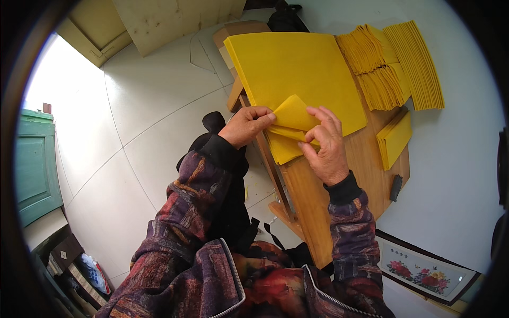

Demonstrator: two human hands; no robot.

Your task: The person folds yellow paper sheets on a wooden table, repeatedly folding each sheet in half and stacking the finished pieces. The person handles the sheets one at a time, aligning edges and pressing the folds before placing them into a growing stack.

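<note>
A yellow paper sheet [293,113], partly folded with one flap raised, lies over the near corner of a big flat stack of yellow paper [302,66]. My left hand [247,126] pinches its left edge between thumb and fingers. At the sheet's right side, my right hand [327,147] has thumb and index finger closed on the lower fold, the other fingers lifted and curled. The inside of the fold is partly hidden by the right-hand fingers.
The stack rests on a wooden table [312,199]. Folded yellow bundles [371,66] and a long pleated pile [416,66] stand at the far right, with a smaller folded pile [395,139] nearer. A dark block [396,188] sits by the table's right edge. A framed flower picture [424,267] is lower right.
</note>
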